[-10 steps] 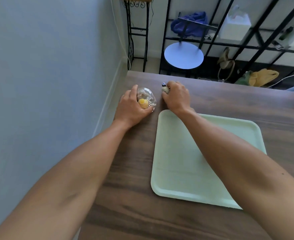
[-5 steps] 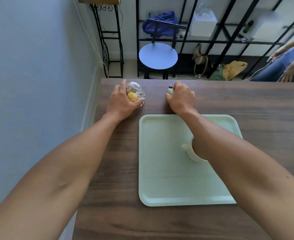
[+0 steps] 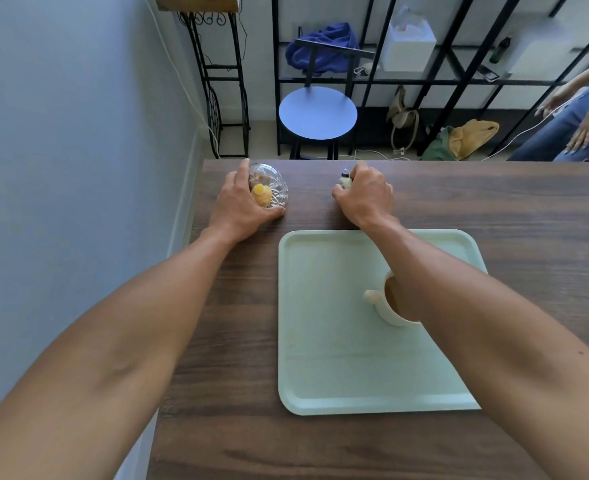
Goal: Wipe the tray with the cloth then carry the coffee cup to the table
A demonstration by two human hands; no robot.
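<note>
A pale green tray (image 3: 327, 341) lies on the dark wooden table (image 3: 528, 216). On the tray stands a white coffee cup (image 3: 385, 304) with brown coffee, half hidden under my right forearm. My left hand (image 3: 243, 202) is wrapped around a cut-glass bowl (image 3: 272, 188) holding a yellow item, at the table's far left. My right hand (image 3: 366, 195) is closed on a small pale bottle (image 3: 345, 178) just beyond the tray's far edge. No cloth is in view.
The wall runs along the table's left side. Beyond the far edge stand a blue round stool (image 3: 317, 114), a black metal rack (image 3: 424, 77) with bags, and a seated person (image 3: 577, 126) at the far right.
The view has swung so the tray sits more centred and the coffee cup has come into sight. Both hands stay on the bowl and the small bottle near the far edge.
</note>
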